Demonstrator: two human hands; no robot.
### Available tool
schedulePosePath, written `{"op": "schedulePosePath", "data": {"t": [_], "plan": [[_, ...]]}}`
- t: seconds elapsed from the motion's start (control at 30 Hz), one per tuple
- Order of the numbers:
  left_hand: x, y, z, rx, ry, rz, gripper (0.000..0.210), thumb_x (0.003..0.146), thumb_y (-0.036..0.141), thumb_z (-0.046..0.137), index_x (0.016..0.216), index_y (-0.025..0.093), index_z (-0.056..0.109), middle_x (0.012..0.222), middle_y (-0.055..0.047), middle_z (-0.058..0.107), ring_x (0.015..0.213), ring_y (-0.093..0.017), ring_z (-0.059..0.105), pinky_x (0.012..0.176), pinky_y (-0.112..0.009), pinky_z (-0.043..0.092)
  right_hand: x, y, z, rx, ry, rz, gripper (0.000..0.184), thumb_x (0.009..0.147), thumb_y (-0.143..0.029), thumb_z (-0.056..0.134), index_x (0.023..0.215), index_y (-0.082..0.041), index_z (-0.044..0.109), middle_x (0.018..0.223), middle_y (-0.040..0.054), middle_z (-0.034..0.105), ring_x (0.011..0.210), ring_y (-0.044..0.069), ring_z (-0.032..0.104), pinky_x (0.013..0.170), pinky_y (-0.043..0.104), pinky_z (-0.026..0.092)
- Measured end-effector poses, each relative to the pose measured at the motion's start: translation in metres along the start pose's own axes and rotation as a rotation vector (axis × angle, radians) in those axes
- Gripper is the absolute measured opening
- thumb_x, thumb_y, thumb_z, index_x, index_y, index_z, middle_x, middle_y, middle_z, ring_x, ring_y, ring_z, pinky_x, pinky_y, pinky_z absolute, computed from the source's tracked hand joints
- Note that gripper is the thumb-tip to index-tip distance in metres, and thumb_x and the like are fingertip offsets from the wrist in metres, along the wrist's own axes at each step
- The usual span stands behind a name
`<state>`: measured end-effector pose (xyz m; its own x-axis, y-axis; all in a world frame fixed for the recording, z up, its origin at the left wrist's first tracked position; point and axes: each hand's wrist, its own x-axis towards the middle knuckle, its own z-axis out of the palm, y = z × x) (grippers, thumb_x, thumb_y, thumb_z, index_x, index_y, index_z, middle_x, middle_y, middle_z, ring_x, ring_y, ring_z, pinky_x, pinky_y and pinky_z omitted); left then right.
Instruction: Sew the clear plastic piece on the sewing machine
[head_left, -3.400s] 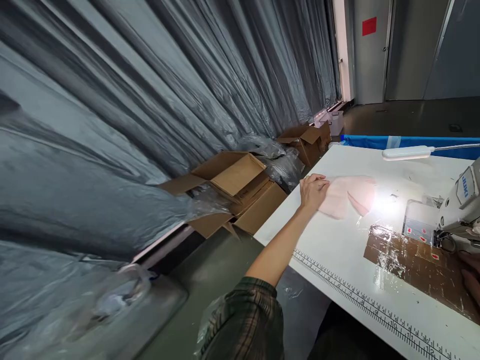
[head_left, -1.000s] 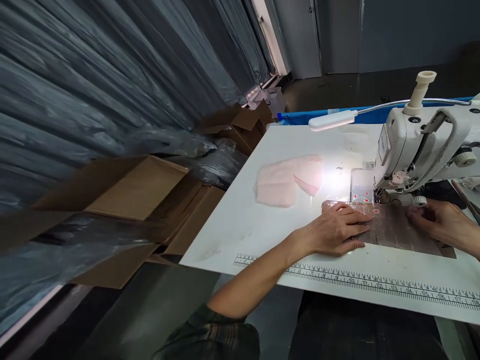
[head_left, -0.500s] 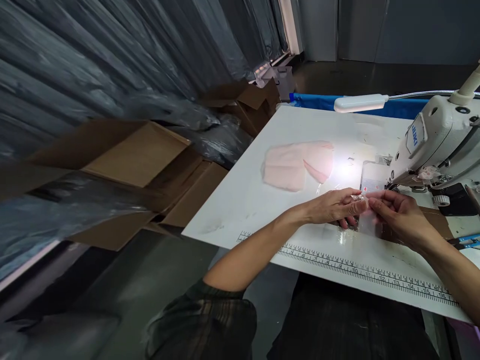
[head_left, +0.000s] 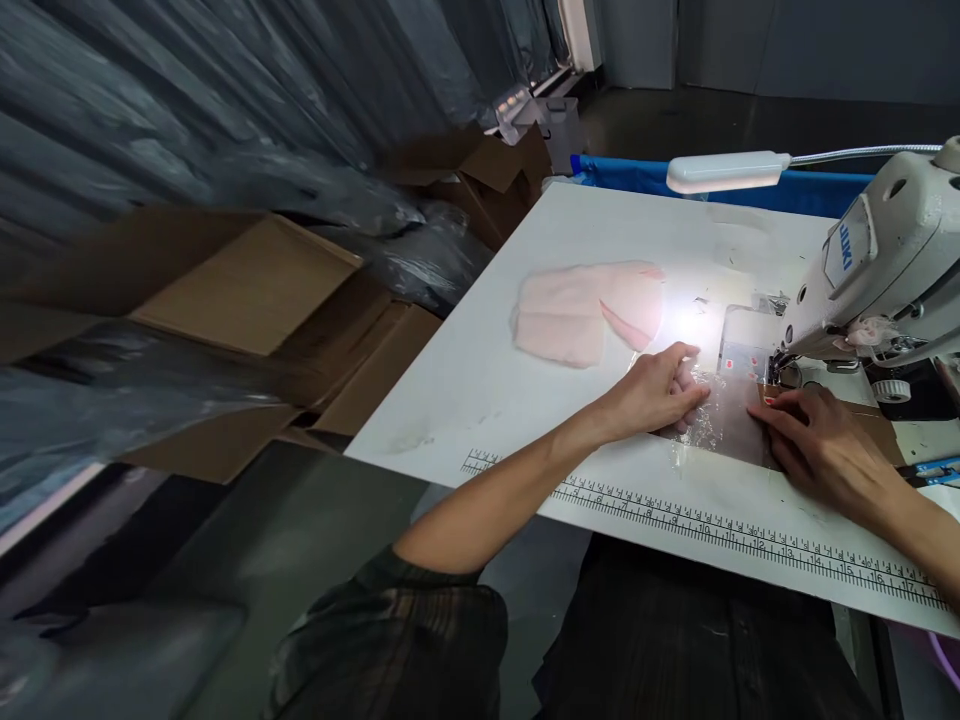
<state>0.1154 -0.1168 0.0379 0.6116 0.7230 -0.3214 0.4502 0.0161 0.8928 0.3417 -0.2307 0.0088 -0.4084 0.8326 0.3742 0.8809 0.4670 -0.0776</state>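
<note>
My left hand (head_left: 660, 392) is on the white table left of the needle area. Its fingers are curled around the edge of crinkled clear plastic film (head_left: 706, 415), with the index finger raised. To the right, my right hand (head_left: 821, 440) rests low by the presser foot (head_left: 776, 368) of the white sewing machine (head_left: 885, 260). Thumb and index finger are pinched together there; whatever is between them is too small to make out. A smooth metal plate with red marks (head_left: 742, 350) lies under the needle. Beyond my left hand, a pale pink fabric piece (head_left: 562, 315) lies flat.
A lamp (head_left: 727, 172) on a bendable stalk lights the table. A printed ruler (head_left: 675, 512) runs along the front edge. Blue-handled snips (head_left: 937, 470) lie at the right. Open cardboard boxes (head_left: 247, 280) and plastic sheeting stand left of the table.
My hands were together, fingertips meeting over a small clear piece. Now they are apart, the right one lower and beside the presser foot, the left slightly further left. The view has shifted slightly.
</note>
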Motion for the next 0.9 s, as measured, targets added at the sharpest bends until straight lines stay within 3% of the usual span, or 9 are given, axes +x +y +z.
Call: {"op": "schedulePosePath", "data": {"t": [0.1, 0.23, 0.47, 0.63, 0.7, 0.8, 0.87, 0.9], "plan": [[0.002, -0.001, 0.002, 0.009, 0.093, 0.058, 0.062, 0.093, 0.028, 0.064, 0.146, 0.008, 0.039, 0.078, 0.000, 0.066, 0.054, -0.009, 0.062, 0.050, -0.023, 0.051, 0.003, 0.016, 0.002, 0.054, -0.038, 0.045, 0.035, 0.097, -0.021, 0.044, 0.119, -0.019, 0.070, 0.102, 0.0140, 0.062, 0.086, 0.023, 0.065, 0.070, 0.035, 0.061], [0.009, -0.006, -0.001, -0.040, 0.034, 0.095, 0.085, 0.080, 0.021, 0.079, 0.150, 0.011, 0.033, 0.080, 0.002, 0.067, 0.057, -0.008, 0.062, 0.056, -0.023, 0.053, 0.003, 0.026, 0.003, 0.181, -0.101, 0.133, 0.034, 0.098, -0.026, 0.045, 0.119, -0.025, 0.071, 0.106, 0.0107, 0.061, 0.083, 0.019, 0.066, 0.070, 0.032, 0.060], [0.021, -0.006, 0.004, -0.090, 0.199, 0.024, 0.073, 0.084, 0.017, 0.076, 0.146, 0.007, 0.039, 0.071, 0.003, 0.064, 0.054, -0.011, 0.062, 0.046, -0.023, 0.049, 0.000, 0.024, 0.009, 0.294, -0.023, 0.152, 0.035, 0.098, -0.026, 0.044, 0.119, -0.023, 0.071, 0.102, 0.0101, 0.063, 0.085, 0.020, 0.065, 0.078, 0.035, 0.059], [0.022, -0.009, 0.003, 0.019, 0.209, 0.044, 0.074, 0.084, 0.026, 0.078, 0.146, 0.010, 0.041, 0.074, 0.002, 0.063, 0.056, -0.011, 0.060, 0.049, -0.023, 0.048, -0.002, 0.019, 0.007, 0.297, -0.008, 0.123, 0.038, 0.100, -0.027, 0.041, 0.120, -0.020, 0.072, 0.100, 0.0122, 0.066, 0.087, 0.022, 0.064, 0.079, 0.038, 0.058], [0.020, -0.013, -0.002, 0.140, 0.206, 0.180, 0.078, 0.079, 0.034, 0.082, 0.145, 0.013, 0.045, 0.085, -0.002, 0.066, 0.063, -0.012, 0.061, 0.056, -0.026, 0.051, -0.003, 0.017, 0.007, 0.267, -0.029, 0.125, 0.038, 0.099, -0.027, 0.042, 0.120, -0.022, 0.073, 0.103, 0.0122, 0.066, 0.091, 0.024, 0.064, 0.082, 0.041, 0.058], [0.016, -0.016, -0.012, 0.357, 0.140, 0.563, 0.068, 0.069, 0.045, 0.088, 0.129, 0.022, 0.064, 0.112, -0.008, 0.064, 0.087, -0.017, 0.061, 0.073, -0.033, 0.055, -0.004, 0.016, 0.009, 0.238, -0.053, 0.135, 0.037, 0.098, -0.026, 0.044, 0.119, -0.024, 0.074, 0.105, 0.0120, 0.067, 0.096, 0.026, 0.064, 0.087, 0.045, 0.056], [0.012, -0.015, -0.015, 0.434, -0.088, 0.730, 0.050, 0.070, 0.046, 0.087, 0.113, 0.025, 0.073, 0.116, -0.007, 0.064, 0.098, -0.020, 0.061, 0.085, -0.038, 0.055, -0.005, 0.016, 0.011, 0.240, -0.059, 0.137, 0.037, 0.097, -0.024, 0.045, 0.120, -0.024, 0.074, 0.106, 0.0120, 0.067, 0.097, 0.026, 0.064, 0.088, 0.045, 0.056], [0.009, -0.015, -0.014, 0.456, -0.224, 0.750, 0.039, 0.073, 0.044, 0.085, 0.106, 0.026, 0.075, 0.114, -0.006, 0.066, 0.099, -0.020, 0.061, 0.088, -0.038, 0.054, -0.005, 0.017, 0.011, 0.241, -0.050, 0.131, 0.037, 0.097, -0.024, 0.046, 0.120, -0.024, 0.074, 0.106, 0.0122, 0.067, 0.098, 0.027, 0.064, 0.088, 0.045, 0.056]]}}
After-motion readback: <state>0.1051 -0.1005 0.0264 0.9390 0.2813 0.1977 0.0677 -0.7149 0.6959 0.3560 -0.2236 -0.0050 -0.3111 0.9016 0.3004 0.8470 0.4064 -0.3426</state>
